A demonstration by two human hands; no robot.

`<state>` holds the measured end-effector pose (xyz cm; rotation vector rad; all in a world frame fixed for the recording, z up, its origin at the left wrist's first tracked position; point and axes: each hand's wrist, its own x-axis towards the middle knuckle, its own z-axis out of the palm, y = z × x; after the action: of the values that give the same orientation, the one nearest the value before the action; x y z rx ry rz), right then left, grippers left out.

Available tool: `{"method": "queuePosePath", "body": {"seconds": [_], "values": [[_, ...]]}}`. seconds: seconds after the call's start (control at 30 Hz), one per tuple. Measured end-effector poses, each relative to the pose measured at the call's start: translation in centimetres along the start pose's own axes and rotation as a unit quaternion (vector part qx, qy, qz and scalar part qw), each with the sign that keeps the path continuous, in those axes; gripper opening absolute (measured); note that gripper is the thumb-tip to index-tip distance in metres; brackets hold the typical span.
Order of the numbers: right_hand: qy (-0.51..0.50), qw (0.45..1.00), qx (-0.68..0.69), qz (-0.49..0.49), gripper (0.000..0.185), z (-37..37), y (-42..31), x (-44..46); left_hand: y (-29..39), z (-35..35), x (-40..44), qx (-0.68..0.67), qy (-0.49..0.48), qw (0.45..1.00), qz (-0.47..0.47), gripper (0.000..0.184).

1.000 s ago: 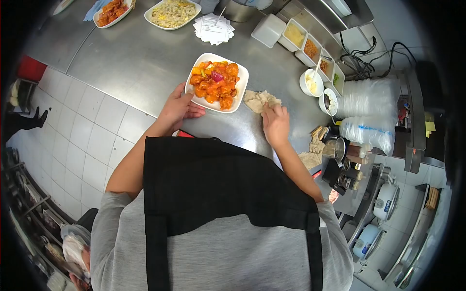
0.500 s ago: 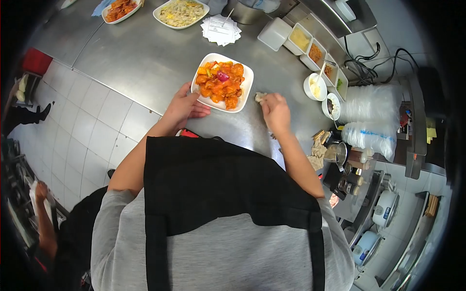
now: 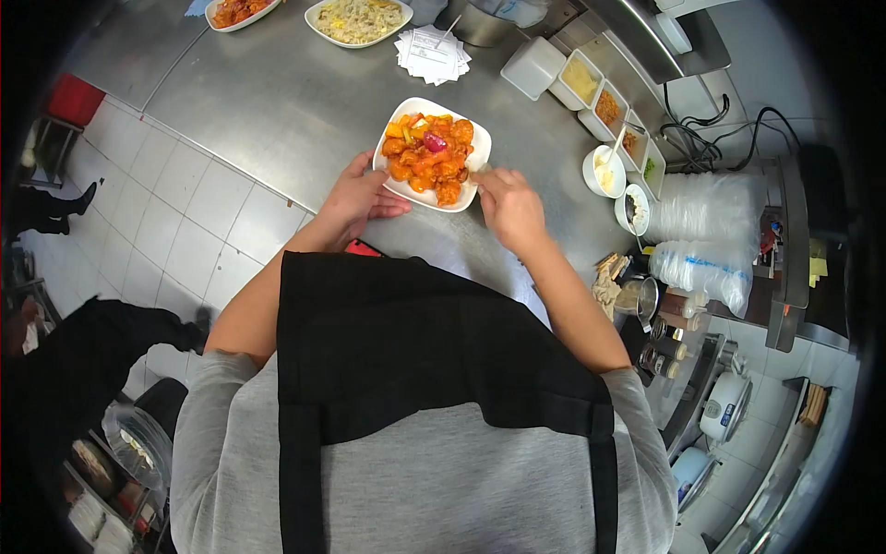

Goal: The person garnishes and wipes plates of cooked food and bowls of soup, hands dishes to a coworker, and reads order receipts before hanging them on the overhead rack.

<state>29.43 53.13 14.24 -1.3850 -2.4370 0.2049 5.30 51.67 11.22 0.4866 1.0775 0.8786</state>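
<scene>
Since the earlier frame, right hand [image 3: 509,208] has come in from bare counter [image 3: 277,102] to right rim of plate [image 3: 482,138], fingertips pinched on cloth [image 3: 477,173], mostly hidden. Left hand [image 3: 355,198] grasps left rim, thumb uppermost. Plate near counter's front edge, heaped with orange-sauced pieces [image 3: 429,162]; open steel left and beyond. Slips [image 3: 431,57]: print too small to read. Plastic sleeve [image 3: 701,268]: blue marks, illegible. Tubs [image 3: 595,126]: yellow, orange, green fillings.

R hand [image 3: 510,208]: hides most of cloth [image 3: 478,170]
Top-L plate [image 3: 257,20]: cut @ edge
Slips [image 3: 431,60]: print too sm.
Red obj [image 3: 365,247]: pt. hid by apron [image 3: 443,342]
</scene>
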Motion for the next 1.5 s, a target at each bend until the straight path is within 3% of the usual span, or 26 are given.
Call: {"method": "queuePosePath", "body": {"seconds": [0.07, 0.1, 0.17, 0.27, 0.4, 0.53, 0.63, 0.73, 0.77, 0.83, 0.93, 1.03, 1.1, 1.17, 1.2, 1.27, 1.33, 1.43, 1.5], "values": [[-0.023, 0.994, 0.105, 0.034, 0.017, 0.2, 0.1, -0.8, 0.1, 0.2, 0.0, 0.0, 0.009, 1.0, 0.002, 0.038], [-0.054, 0.961, 0.245, 0.114, 0.018, 0.2, 0.5, -1.2, 0.1, 0.3, -0.1, 0.009, 0.013, 1.0, 0.005, 0.037], [-0.098, 0.813, 0.513, 0.257, 0.018, -0.1, 2.0, -2.3, 0.4, 0.1, 0.0, 0.025, 0.002, 1.0, -0.001, 0.036], [0.015, 0.665, 0.683, 0.302, 0.02, -1.5, 4.0, -2.9, 2.4, -1.3, 0.2, 0.054, -0.045, 0.997, -0.021, 0.032], [0.199, 0.674, 0.67, 0.241, 0.022, -2.3, 3.0, 0.2, 7.1, -1.3, -1.5, 0.127, -0.082, 0.988, -0.025, 0.033], [0.226, 0.688, 0.67, 0.163, 0.024, -1.7, 1.1, 3.1, 9.5, -0.3, -2.5, 0.135, -0.111, 0.984, -0.013, 0.033], [0.382, 0.742, 0.54, 0.107, 0.02, -0.9, -1.0, 3.1, 10.4, 0.9, -3.0, 0.149, -0.113, 0.982, -0.008, 0.032], [0.455, 0.778, 0.433, 0.027, 0.017, -1.3, -3.4, 0.8, 10.5, 2.0, -2.9, 0.13, -0.082, 0.988, -0.013, 0.037], [0.389, 0.793, 0.468, -0.021, 0.017, -1.3, -4.1, -0.2, 10.8, 1.7, -2.5, 0.123, -0.105, 0.987, -0.022, 0.033], [0.248, 0.811, 0.518, -0.113, 0.016, -1.5, -4.5, -2.3, 10.3, 2.0, -1.8, 0.138, -0.057, 0.989, 0.003, 0.032], [0.229, 0.779, 0.583, -0.043, 0.016, -4.2, -2.5, -6.0, 9.1, 2.8, -0.4, 0.149, -0.05, 0.987, 0.029, 0.028], [0.24, 0.795, 0.531, 0.167, 0.013, -7.1, 3.9, -9.8, 7.8, 3.9, 1.0, 0.152, -0.059, 0.986, 0.037, 0.025], [0.044, 0.881, 0.377, 0.284, 0.016, -10.0, 8.2, -11.9, 6.9, 5.1, 1.8, 0.152, -0.069, 0.985, 0.036, 0.025], [0.089, 0.965, 0.132, 0.21, 0.015, -8.8, 12.5, -12.9, 5.9, 6.4, 2.8, 0.153, -0.076, 0.985, 0.039, 0.025], [0.109, 0.98, 0.007, 0.165, 0.015, -8.6, 14.4, -12.6, 5.5, 7.3, 3.2, 0.15, -0.084, 0.984, 0.04, 0.025], [0.145, 0.964, 0.02, 0.222, 0.019, -11.0, 18.0, -8.6, 4.8, 9.2, 4.1, 0.144, -0.095, 0.984, 0.042, 0.026], [0.253, 0.945, 0.037, 0.204, 0.023, -12.4, 21.8, -4.0, 4.6, 11.5, 4.8, 0.155, -0.098, 0.982, 0.045, 0.025], [0.264, 0.914, -0.027, 0.306, 0.026, -12.1, 27.1, 2.2, 5.1, 14.4, 6.0, 0.166, -0.098, 0.98, 0.05, 0.025], [0.128, 0.926, -0.011, 0.356, 0.028, -11.4, 30.8, 4.8, 5.7, 16.4, 7.0, 0.17, -0.098, 0.979, 0.061, 0.025]]}}
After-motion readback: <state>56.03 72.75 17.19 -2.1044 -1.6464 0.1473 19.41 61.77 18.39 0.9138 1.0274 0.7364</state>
